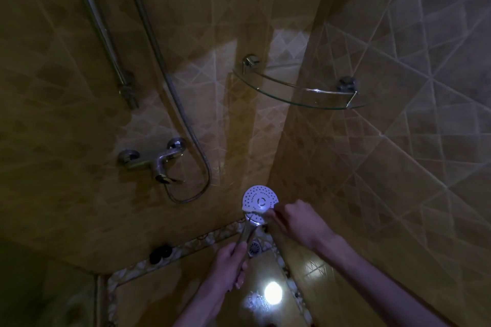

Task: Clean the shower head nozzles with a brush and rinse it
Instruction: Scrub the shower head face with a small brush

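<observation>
The round white shower head faces up toward me, its dotted nozzle face brightly lit. My left hand grips its chrome handle from below. My right hand pinches a thin brush whose tip lies across the lower part of the nozzle face. The brush is blurred and mostly hidden by my fingers.
A chrome mixer tap sits on the tiled wall at left, with the hose looping below it. A glass corner shelf hangs above right. A floor drain and a wet, shiny floor lie below.
</observation>
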Demonstrator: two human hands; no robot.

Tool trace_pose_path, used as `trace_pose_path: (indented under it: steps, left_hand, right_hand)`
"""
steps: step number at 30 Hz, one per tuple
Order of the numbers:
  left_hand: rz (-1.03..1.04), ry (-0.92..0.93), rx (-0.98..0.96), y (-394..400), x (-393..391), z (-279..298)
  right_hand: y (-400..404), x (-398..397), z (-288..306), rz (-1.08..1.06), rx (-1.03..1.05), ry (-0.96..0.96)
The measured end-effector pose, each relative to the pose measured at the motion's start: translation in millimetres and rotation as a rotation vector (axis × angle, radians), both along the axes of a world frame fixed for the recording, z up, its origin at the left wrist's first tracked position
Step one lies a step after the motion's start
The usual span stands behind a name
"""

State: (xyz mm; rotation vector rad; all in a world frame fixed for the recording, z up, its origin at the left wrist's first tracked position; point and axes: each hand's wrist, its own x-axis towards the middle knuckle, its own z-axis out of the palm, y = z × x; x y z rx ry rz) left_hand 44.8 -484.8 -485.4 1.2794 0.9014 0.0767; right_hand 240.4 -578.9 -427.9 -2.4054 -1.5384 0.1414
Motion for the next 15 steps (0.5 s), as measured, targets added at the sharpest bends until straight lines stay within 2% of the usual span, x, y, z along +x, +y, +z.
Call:
trace_pose_path:
  steps: [2, 6, 7, 10, 12, 13, 15]
  left_hand:
    - [0.002, -0.002, 0.005, -0.6, -1.0, 0.8]
    - [-0.01, -0.024, 0.007, -4.3, -1.8, 5.1]
    - [-0.014, -0.022, 0.016, -4.7, -1.1, 6.2]
    - [-0.001, -0.009, 0.006, -1.8, 0.0, 7.6]
    - [0.002, -0.002, -0.002, 0.2, 0.4, 7.5]
    - [-0.002, 0.003, -0.002, 0.1, 0.6, 8.1]
    - [-0.006, 0.0, -0.008, -1.2, 0.6, 9.4]
  right_hand:
    - [-1.5, 5.0, -2.5, 0.014, 0.029, 0.057]
    - [11.0, 26.9, -4.4, -0.345, 0.12, 0.608]
    - [10.9, 25.8, -4.8, -0.37, 0.104, 0.616]
    - [-3.1, 2.8, -1.1, -0.185, 0.054, 0.242]
    - [-13.2, -6.8, 0.0, -0.048, -0.012, 0.109]
    - [-13.7, -5.3, -0.4, -0.034, -0.003, 0.141]
    - [-5.4, 6.3, -1.1, -0.17, 0.086, 0.329]
